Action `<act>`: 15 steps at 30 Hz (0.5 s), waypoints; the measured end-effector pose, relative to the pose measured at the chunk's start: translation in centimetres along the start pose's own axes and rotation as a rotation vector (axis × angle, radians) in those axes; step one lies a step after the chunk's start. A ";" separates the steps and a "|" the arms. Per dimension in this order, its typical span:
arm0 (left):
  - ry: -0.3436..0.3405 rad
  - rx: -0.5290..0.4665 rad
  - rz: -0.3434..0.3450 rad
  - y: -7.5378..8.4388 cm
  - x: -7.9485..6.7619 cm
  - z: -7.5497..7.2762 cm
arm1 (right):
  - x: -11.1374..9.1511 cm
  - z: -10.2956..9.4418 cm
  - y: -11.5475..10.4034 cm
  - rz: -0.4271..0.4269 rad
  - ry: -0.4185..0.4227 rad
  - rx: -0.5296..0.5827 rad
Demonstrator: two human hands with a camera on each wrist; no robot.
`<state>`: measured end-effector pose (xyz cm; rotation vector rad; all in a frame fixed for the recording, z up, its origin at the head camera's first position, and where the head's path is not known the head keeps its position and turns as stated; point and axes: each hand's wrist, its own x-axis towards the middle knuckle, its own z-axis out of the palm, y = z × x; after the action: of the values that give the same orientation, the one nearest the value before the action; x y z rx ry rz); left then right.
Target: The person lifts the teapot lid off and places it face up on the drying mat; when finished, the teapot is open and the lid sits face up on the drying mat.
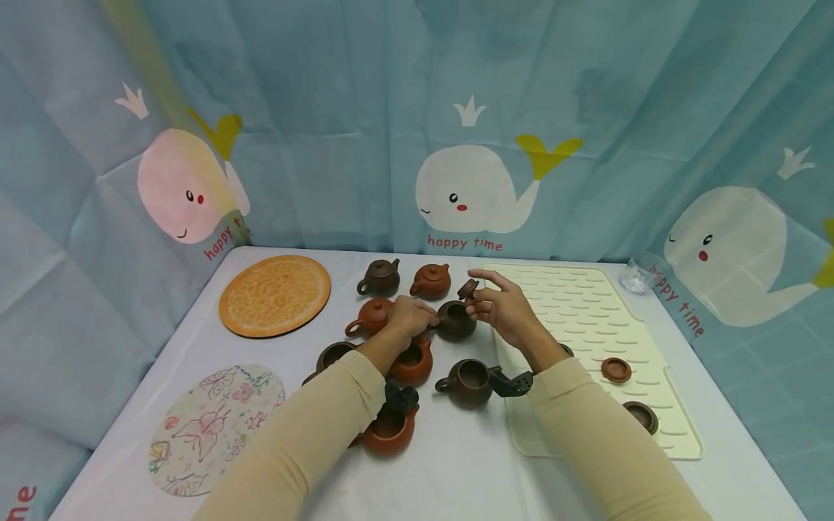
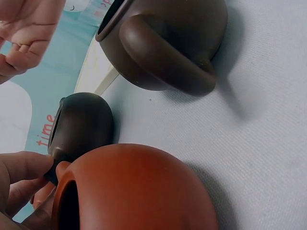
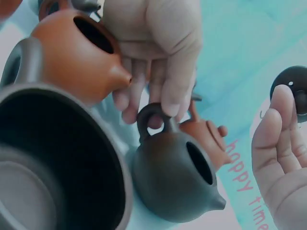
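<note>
My left hand (image 1: 412, 318) pinches the loop handle of a dark brown teapot (image 1: 457, 327), whose top stands uncovered in the right wrist view. In my right hand (image 1: 508, 310) is a small dark teapot lid (image 1: 468, 289), held by the fingers just above that pot's opening. The lid's underside (image 3: 292, 81), with a small hole, shows in the right wrist view. Around my left hand stand a lidded reddish teapot (image 1: 373, 317) and a lidless reddish teapot (image 1: 417, 365). Another lidless dark teapot (image 1: 470, 383) sits nearer the front.
Lidded dark (image 1: 381, 277) and reddish (image 1: 431, 281) teapots stand behind. More lidless pots, including a reddish one (image 1: 389, 434), lie under my left arm. A cream tray (image 1: 586, 304) bears several loose lids. A glass (image 1: 640, 275), an orange round mat (image 1: 275, 295) and a flowered oval mat (image 1: 215, 427) flank them.
</note>
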<state>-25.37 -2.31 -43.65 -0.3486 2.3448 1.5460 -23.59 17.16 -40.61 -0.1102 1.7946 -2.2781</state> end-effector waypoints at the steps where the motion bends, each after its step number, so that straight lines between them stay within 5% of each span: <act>1: -0.001 -0.003 -0.005 0.0 0.0 0.0 | -0.1 0.0 -0.1 -0.001 -0.013 0.020; 7: 0.006 0.002 -0.023 0.1 -0.2 0.0 | -0.5 0.0 -0.6 -0.018 -0.057 0.094; 15: -0.006 -0.004 -0.017 0.1 -0.1 -0.1 | -1.7 -0.8 -2.2 -0.093 -0.110 0.033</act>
<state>-25.28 -2.35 -43.50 -0.3631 2.3292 1.5420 -22.43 18.82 -38.57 -0.3131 1.7298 -2.3145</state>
